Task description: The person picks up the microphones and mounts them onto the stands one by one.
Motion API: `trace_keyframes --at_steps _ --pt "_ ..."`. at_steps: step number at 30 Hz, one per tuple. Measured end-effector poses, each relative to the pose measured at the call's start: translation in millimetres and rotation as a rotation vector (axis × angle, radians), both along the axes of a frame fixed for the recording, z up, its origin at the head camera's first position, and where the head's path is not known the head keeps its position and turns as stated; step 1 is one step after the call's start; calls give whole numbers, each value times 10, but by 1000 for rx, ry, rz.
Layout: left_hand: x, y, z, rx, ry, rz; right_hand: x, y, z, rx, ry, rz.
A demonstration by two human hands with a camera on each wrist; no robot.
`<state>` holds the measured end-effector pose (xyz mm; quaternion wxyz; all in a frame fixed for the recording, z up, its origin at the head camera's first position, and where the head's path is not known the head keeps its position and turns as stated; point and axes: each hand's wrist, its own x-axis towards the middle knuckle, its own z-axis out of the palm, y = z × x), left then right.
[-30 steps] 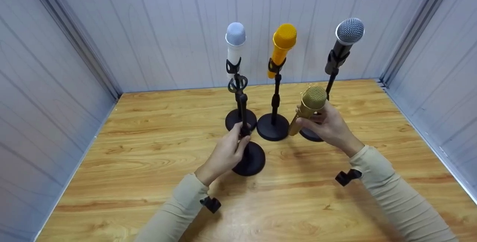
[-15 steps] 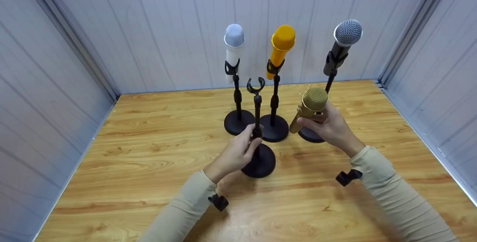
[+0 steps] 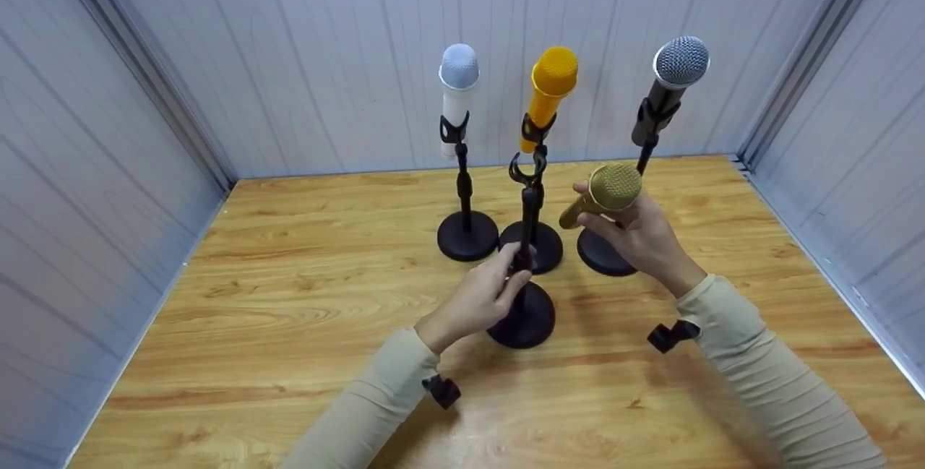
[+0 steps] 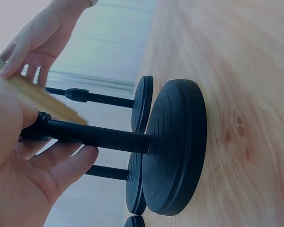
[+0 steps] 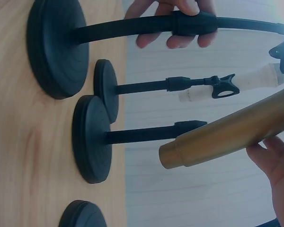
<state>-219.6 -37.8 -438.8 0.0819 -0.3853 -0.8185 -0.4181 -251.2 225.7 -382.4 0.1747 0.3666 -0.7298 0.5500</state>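
Observation:
In the head view my left hand (image 3: 477, 299) grips the pole of a black microphone stand (image 3: 530, 321), fingers and thumb around its middle joint. The stand's clip (image 3: 527, 169) holds no microphone. Its round base is at or just over the wooden tabletop; I cannot tell whether it touches. To its right, my right hand (image 3: 639, 238) holds a gold microphone (image 3: 613, 187) in the air, mesh head up and tail slanting down to the left. The right wrist view shows the gold microphone's body (image 5: 227, 132) apart from the gripped stand (image 5: 128, 29).
Behind stand a white microphone (image 3: 459, 68), a yellow microphone (image 3: 554, 73) and a black microphone with a silver head (image 3: 681, 62), each in its own stand. Panelled walls (image 3: 325, 57) enclose the wooden table (image 3: 289, 295) at the back and sides.
My left hand has moved the stand to the right, closer to the gold microphone, and its clip has turned. My right hand has tilted the gold microphone, raising its tail.

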Motion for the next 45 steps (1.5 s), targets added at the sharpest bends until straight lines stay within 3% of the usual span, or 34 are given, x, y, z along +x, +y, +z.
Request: trace_keyframes --at_steps 6,13,20,22,25,34,42,45 --pt "5 16 -3 -5 -4 7 -26 -58 273 -35 84 33" --pt "9 14 -1 -15 11 8 -7 -163 663 -129 106 50" --pt "-7 11 -20 12 23 -3 -66 -432 939 -11 279 31" --pt "-7 9 -20 16 22 -1 -106 -509 968 41 323 8" --pt "-6 8 -20 12 24 2 -156 -596 969 81 317 17" --pt "4 -14 -42 8 15 -5 -238 -721 883 134 308 102" --pt "-6 -25 -64 95 -127 -62 -323 -743 791 179 317 160" --pt "-9 -26 -68 93 -126 -56 -349 -740 783 194 330 164"
